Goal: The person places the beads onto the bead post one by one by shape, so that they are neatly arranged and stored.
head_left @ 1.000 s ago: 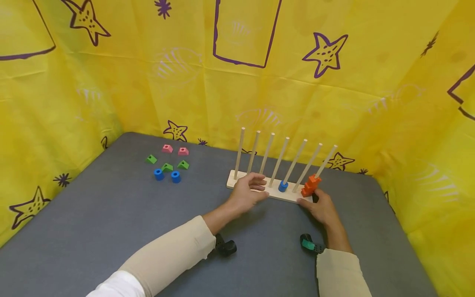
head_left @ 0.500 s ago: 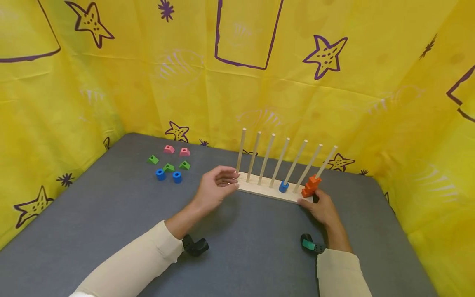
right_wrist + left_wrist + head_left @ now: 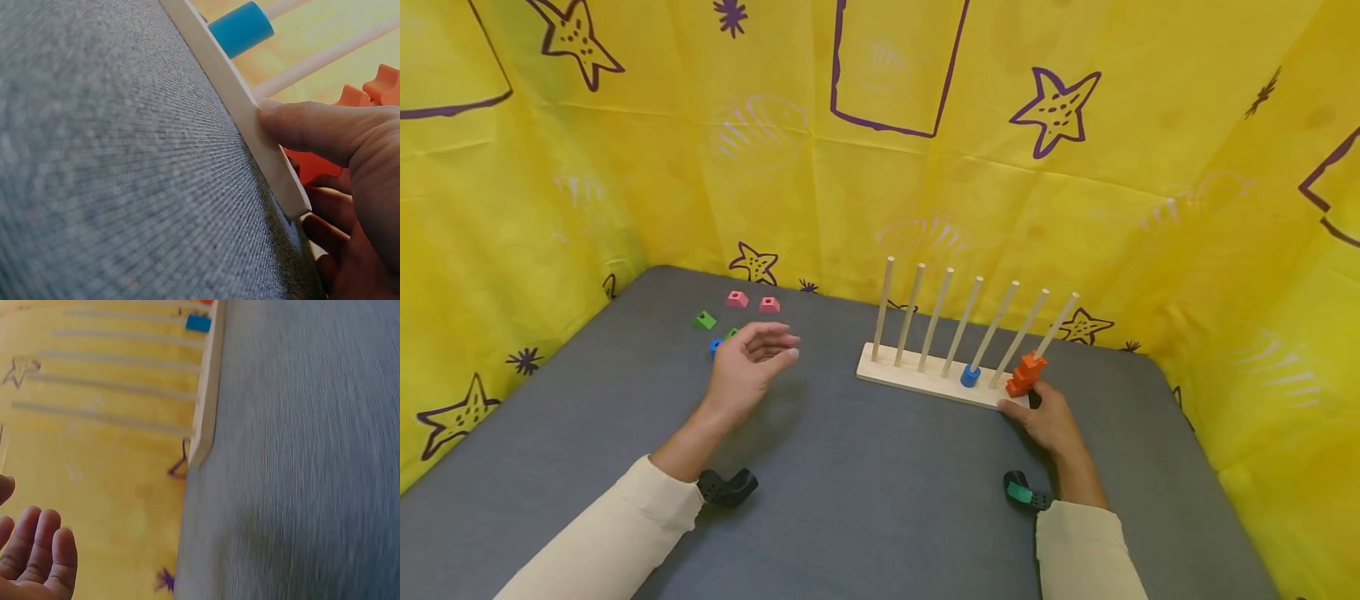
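A wooden peg board (image 3: 910, 379) with several upright pegs stands toward the right of the table. My right hand (image 3: 1048, 417) grips its right end, thumb on the front edge and fingers around the end, as the right wrist view also shows. Orange star-shaped pieces (image 3: 1026, 375) are stacked on the rightmost peg beside that hand. A blue cylinder (image 3: 970, 377) sits low on another peg. Left of the board, my left hand (image 3: 748, 367) hovers with loosely bent fingers and holds nothing. It partly covers a green block (image 3: 732, 333) and a loose blue cylinder (image 3: 715, 345).
Two pink blocks (image 3: 737, 298) and another green block (image 3: 703, 320) lie behind the left hand. A yellow patterned curtain (image 3: 850, 183) hangs close behind the board and around the grey table (image 3: 865, 492). Both wrists carry dark devices.
My left hand has moved left, away from the peg board's middle, past its left end and over to the loose blocks. The right hand has kept its grip on the board.
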A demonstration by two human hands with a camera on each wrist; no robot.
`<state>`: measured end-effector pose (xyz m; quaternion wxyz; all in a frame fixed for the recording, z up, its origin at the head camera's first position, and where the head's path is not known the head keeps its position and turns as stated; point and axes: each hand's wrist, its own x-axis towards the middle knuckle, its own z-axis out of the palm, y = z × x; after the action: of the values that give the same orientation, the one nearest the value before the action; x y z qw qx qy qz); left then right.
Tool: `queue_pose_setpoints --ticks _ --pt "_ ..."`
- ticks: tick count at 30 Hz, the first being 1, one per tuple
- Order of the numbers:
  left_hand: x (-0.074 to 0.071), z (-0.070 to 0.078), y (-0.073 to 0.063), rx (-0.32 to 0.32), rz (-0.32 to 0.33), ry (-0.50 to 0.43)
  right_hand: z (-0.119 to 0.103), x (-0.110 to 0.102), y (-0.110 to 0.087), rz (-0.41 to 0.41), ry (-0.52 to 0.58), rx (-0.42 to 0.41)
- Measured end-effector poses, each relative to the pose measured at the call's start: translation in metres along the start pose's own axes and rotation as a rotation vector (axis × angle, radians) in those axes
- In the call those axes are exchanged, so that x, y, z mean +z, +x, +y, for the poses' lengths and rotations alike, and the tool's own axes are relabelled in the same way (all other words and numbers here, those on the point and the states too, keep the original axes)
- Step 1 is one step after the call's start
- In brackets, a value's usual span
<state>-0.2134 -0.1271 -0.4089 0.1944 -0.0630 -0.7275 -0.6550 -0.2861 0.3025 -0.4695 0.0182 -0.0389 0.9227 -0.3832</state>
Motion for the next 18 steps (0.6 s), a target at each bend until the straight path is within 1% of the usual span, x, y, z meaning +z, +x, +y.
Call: queue_pose_setpoints --ticks 3,8,11,15,18 --pt "-0.012 -0.002 0.002 -0.001 0.062 0.017 0.000 0.000 0.000 -0.002 0.008 0.001" --pt "-0.026 -0.008 0.008 -0.008 0.164 -0.024 0.001 -0.001 0.000 0.004 0.001 0.000" --pt "-0.036 -0.015 0.009 -0.025 0.229 -0.052 0.001 0.001 0.000 0.003 -0.010 -0.002" --pt "-0.049 -0.023 0.010 -0.069 0.321 -0.088 0.001 0.002 0.000 -0.003 -0.021 0.010" --pt "-0.059 -0.028 0.013 -0.095 0.380 -0.089 0.000 0.001 0.001 0.002 -0.015 0.013"
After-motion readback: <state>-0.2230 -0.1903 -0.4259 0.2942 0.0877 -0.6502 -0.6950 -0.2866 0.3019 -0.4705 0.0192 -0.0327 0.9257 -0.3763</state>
